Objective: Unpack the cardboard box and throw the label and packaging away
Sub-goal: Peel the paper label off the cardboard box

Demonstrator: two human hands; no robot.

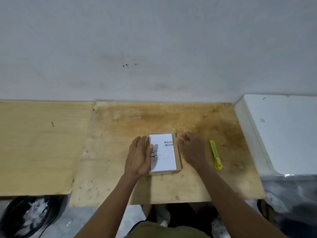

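Centrally, the cardboard box point(178, 162) lies flat on the plywood table point(120, 177), closed, so its contents cannot be seen; a white label point(164, 157) with barcodes covers most of its top face; the left hand point(139, 156) lies spread and flat against the box's left side, fingers extended, thumb tip resting on the label's left edge, steadying the box without closing around it; the right hand point(191, 148) sits at the box's upper right corner with its fingers curled inward, fingertips close to the corner; whether they pinch the label edge or tape cannot be told; a yellow-green utility knife point(215, 154) lies on the table just right of the right hand, apart from it; a white slab-like object point(281, 133) stands against the table's right end; a black bin bag point(29, 217) on the floor below the table's left front edge holds crumpled white and clear scraps; a second dark bag point(291, 219) sits at lower right, its contents indistinct.
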